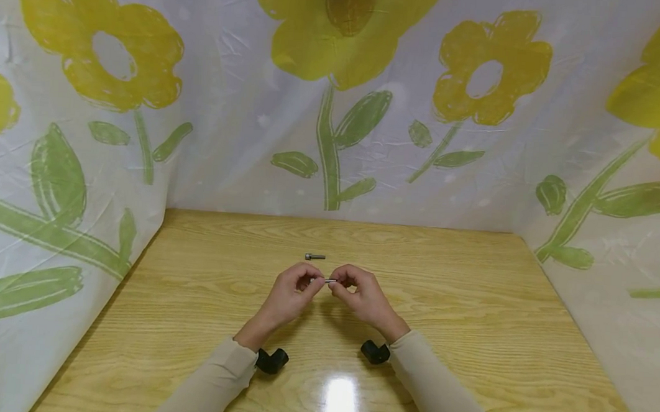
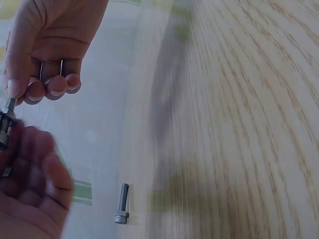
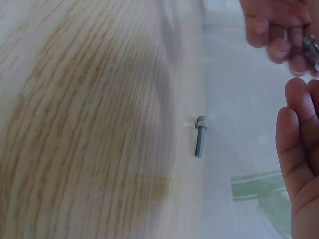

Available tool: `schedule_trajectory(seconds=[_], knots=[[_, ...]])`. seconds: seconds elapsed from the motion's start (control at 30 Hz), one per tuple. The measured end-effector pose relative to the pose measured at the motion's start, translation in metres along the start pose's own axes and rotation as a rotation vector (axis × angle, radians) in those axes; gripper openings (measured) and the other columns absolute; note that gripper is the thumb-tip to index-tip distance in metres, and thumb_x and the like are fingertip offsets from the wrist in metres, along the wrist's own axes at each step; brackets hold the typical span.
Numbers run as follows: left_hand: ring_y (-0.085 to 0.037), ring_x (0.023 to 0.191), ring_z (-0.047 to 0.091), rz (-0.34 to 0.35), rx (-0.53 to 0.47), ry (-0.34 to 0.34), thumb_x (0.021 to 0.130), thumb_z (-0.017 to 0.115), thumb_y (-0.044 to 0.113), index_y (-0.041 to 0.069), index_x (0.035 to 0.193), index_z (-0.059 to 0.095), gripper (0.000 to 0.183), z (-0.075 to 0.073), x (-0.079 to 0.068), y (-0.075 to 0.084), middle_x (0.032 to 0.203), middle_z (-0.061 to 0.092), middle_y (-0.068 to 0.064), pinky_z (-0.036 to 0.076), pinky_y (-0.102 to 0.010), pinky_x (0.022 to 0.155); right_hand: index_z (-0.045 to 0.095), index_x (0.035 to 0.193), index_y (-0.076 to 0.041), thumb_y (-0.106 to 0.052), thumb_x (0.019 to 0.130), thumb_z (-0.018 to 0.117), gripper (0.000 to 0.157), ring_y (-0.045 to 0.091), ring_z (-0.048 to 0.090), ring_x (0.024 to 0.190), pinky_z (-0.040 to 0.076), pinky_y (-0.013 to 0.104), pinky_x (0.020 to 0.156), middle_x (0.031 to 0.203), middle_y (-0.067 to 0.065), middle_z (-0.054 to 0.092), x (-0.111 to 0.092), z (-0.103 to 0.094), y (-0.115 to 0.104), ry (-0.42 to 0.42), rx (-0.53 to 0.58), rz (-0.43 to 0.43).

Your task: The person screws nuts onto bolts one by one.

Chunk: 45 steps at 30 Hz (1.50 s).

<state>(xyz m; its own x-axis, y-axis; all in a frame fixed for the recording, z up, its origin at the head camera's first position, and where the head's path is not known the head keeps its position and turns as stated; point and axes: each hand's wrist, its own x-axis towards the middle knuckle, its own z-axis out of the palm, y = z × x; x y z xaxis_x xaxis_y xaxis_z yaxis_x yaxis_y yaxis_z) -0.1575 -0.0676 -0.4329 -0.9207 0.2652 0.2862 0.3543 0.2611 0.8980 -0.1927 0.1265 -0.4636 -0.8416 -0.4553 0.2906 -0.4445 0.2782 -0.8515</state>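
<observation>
Over the middle of the table, both hands meet at a small metal bolt [image 1: 330,281]. My left hand [image 1: 291,297] grips its head end between thumb and curled fingers, which hide part of it. From the other side my right hand [image 1: 366,301] pinches the threaded tip, thumb against the index finger. In the left wrist view the held bolt [image 2: 10,108] shows its thread and a nut-like collar. Beyond the hands a second socket-head bolt [image 1: 315,257] lies on its side on the table, with a ring or nut close below its head [image 2: 121,216].
The wood-grain table [image 1: 189,323] ends at a hanging white cloth [image 1: 222,132] with yellow flowers, which also stands along both sides. Black wrist camera mounts [image 1: 272,360] stick out inward below the sleeves. A bright reflection shows near the front.
</observation>
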Motion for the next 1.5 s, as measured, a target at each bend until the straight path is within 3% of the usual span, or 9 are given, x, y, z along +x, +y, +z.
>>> schedule_trajectory(seconds=[0.17, 0.4, 0.5, 0.67, 0.87, 1.03, 1.17, 1.37, 1.5], knots=[[-0.024, 0.081, 0.057, -0.081, -0.004, -0.037, 0.098, 0.057, 0.018, 0.006, 0.103, 0.063, 0.014, 0.0, 0.0, -0.001, 0.095, 0.061, -0.014, 0.048, -0.03, 0.07, 0.063, 0.099, -0.009, -0.018, 0.096, 0.06, 0.01, 0.014, 0.063, 0.076, 0.052, 0.042, 0.068, 0.086, 0.012, 0.065, -0.001, 0.0, 0.0, 0.003, 0.005, -0.026], [-0.024, 0.083, 0.058, 0.03, -0.036, -0.024, 0.089, 0.066, 0.003, -0.003, 0.104, 0.059, 0.017, 0.0, 0.001, -0.005, 0.099, 0.061, -0.015, 0.049, -0.033, 0.069, 0.063, 0.098, -0.01, -0.015, 0.096, 0.06, 0.006, 0.019, 0.063, 0.077, 0.052, 0.037, 0.067, 0.086, 0.009, 0.065, -0.002, 0.001, -0.002, 0.016, 0.027, -0.004], [-0.024, 0.081, 0.057, 0.016, -0.01, -0.012, 0.095, 0.06, 0.007, 0.001, 0.098, 0.062, 0.007, 0.0, 0.001, -0.003, 0.095, 0.061, -0.013, 0.048, -0.032, 0.069, 0.062, 0.099, -0.004, -0.011, 0.096, 0.06, 0.009, 0.027, 0.064, 0.077, 0.052, 0.037, 0.068, 0.087, 0.014, 0.064, -0.001, 0.002, -0.003, 0.014, 0.04, 0.012], [-0.023, 0.083, 0.057, -0.062, 0.003, -0.026, 0.099, 0.054, 0.017, 0.006, 0.1, 0.063, 0.014, 0.0, 0.001, -0.001, 0.097, 0.06, -0.013, 0.047, -0.034, 0.074, 0.062, 0.099, 0.002, -0.006, 0.095, 0.059, 0.009, 0.034, 0.063, 0.078, 0.052, 0.037, 0.07, 0.085, 0.013, 0.064, -0.002, 0.0, -0.019, 0.01, 0.045, 0.019], [-0.023, 0.084, 0.057, 0.011, -0.028, -0.031, 0.091, 0.065, 0.004, 0.0, 0.104, 0.059, 0.016, 0.0, 0.001, -0.002, 0.1, 0.06, -0.015, 0.048, -0.035, 0.07, 0.06, 0.097, 0.004, 0.0, 0.095, 0.057, 0.006, 0.039, 0.062, 0.079, 0.052, 0.036, 0.069, 0.086, 0.017, 0.063, -0.003, -0.003, -0.035, 0.006, 0.072, -0.012], [-0.022, 0.079, 0.053, -0.016, 0.012, -0.004, 0.096, 0.059, 0.011, 0.003, 0.095, 0.064, 0.009, 0.001, 0.001, 0.0, 0.089, 0.059, -0.009, 0.047, -0.033, 0.07, 0.062, 0.097, -0.003, -0.01, 0.096, 0.058, 0.008, 0.03, 0.063, 0.079, 0.052, 0.032, 0.07, 0.085, 0.004, 0.063, -0.001, 0.0, -0.018, 0.012, 0.06, 0.006], [-0.021, 0.083, 0.056, -0.042, -0.019, -0.008, 0.096, 0.06, 0.014, 0.005, 0.104, 0.062, 0.012, -0.001, 0.001, -0.002, 0.095, 0.06, -0.008, 0.047, -0.033, 0.072, 0.062, 0.098, -0.012, -0.019, 0.097, 0.059, 0.009, 0.028, 0.064, 0.08, 0.052, 0.034, 0.07, 0.087, 0.009, 0.064, 0.0, 0.001, -0.005, 0.012, 0.073, 0.009], [-0.025, 0.082, 0.055, 0.028, -0.065, -0.025, 0.093, 0.061, 0.004, 0.0, 0.103, 0.06, 0.011, -0.004, 0.002, -0.003, 0.098, 0.06, -0.014, 0.047, -0.033, 0.07, 0.063, 0.098, -0.012, -0.023, 0.097, 0.059, 0.011, 0.027, 0.064, 0.08, 0.052, 0.033, 0.069, 0.088, 0.012, 0.064, 0.0, 0.002, -0.003, 0.014, 0.082, 0.013], [-0.021, 0.077, 0.053, -0.013, -0.034, -0.038, 0.099, 0.054, 0.012, 0.004, 0.094, 0.062, 0.012, -0.005, 0.002, -0.002, 0.09, 0.06, -0.017, 0.046, -0.032, 0.07, 0.063, 0.098, -0.009, -0.02, 0.097, 0.059, 0.012, 0.028, 0.064, 0.08, 0.052, 0.034, 0.07, 0.085, 0.003, 0.063, 0.001, 0.002, -0.006, 0.021, 0.064, 0.031]])
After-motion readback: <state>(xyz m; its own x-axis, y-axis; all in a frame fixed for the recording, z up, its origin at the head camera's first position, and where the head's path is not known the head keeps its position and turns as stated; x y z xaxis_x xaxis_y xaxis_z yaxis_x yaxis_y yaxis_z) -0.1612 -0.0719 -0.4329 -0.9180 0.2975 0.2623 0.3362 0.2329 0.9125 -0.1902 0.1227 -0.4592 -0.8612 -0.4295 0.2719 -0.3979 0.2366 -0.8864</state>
